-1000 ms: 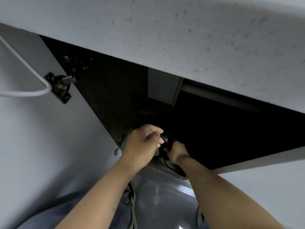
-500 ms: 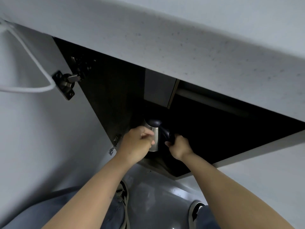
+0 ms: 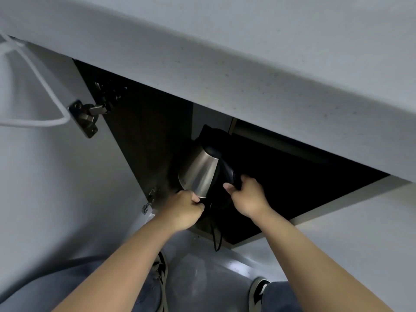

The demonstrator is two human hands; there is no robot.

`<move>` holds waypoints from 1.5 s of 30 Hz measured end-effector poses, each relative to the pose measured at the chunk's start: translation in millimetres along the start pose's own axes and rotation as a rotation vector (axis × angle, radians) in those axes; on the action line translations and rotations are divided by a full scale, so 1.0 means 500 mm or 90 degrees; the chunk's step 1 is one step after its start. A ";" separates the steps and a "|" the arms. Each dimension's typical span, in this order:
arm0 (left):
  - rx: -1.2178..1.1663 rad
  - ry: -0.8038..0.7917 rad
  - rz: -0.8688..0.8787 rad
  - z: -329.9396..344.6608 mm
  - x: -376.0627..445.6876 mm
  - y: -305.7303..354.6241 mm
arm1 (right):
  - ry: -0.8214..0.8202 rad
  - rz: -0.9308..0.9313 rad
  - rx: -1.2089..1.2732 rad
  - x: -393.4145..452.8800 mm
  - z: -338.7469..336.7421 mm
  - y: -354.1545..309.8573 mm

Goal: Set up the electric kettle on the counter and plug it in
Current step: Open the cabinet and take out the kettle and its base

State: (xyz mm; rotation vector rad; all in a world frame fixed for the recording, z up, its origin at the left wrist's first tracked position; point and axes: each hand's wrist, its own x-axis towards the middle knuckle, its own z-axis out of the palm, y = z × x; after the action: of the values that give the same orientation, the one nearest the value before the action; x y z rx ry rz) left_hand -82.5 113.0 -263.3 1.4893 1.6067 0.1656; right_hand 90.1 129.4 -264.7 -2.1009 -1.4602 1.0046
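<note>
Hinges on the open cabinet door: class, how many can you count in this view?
2. The upper hinge sits near the door's top beside the white cable; the lower hinge sits just left of the left hand. Others may be out of view.

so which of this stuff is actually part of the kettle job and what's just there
Part of the job:
kettle, held at its handle by the right hand
left hand under the kettle's bottom
black cord hanging below
counter

Just there:
white cable
door hinge
shoes
</note>
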 end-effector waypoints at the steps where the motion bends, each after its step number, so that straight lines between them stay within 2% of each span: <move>1: 0.005 -0.002 -0.005 0.006 0.003 -0.004 | 0.003 -0.008 0.000 -0.005 -0.004 -0.003; 8: 0.026 -0.089 -0.054 0.063 0.024 -0.050 | 0.005 -0.050 0.032 -0.053 -0.016 -0.028; 20: 0.051 -0.052 -0.007 0.090 0.033 -0.083 | 0.050 -0.116 0.038 -0.103 -0.035 -0.013; 24: 0.028 0.004 0.009 0.091 0.021 -0.080 | 0.059 -0.128 0.035 -0.122 -0.044 -0.007; 28: 0.020 0.125 0.040 0.092 0.001 -0.076 | 0.062 -0.134 0.024 -0.140 -0.042 0.002; 31: -0.025 0.184 0.074 0.085 -0.028 -0.058 | 0.058 -0.147 0.021 -0.159 -0.040 0.009; 37: -0.131 0.224 0.151 0.072 -0.094 -0.022 | 0.067 -0.160 0.052 -0.213 -0.034 0.016; 45: -0.339 0.198 0.203 0.066 -0.167 0.034 | 0.094 -0.216 0.107 -0.267 -0.050 0.011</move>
State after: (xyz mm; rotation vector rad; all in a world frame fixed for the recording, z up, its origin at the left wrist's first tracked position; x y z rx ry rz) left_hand -59.6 31.3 -228.7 1.3211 1.3928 0.9686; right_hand 85.2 6.6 -207.1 -1.6973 -1.5329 0.7944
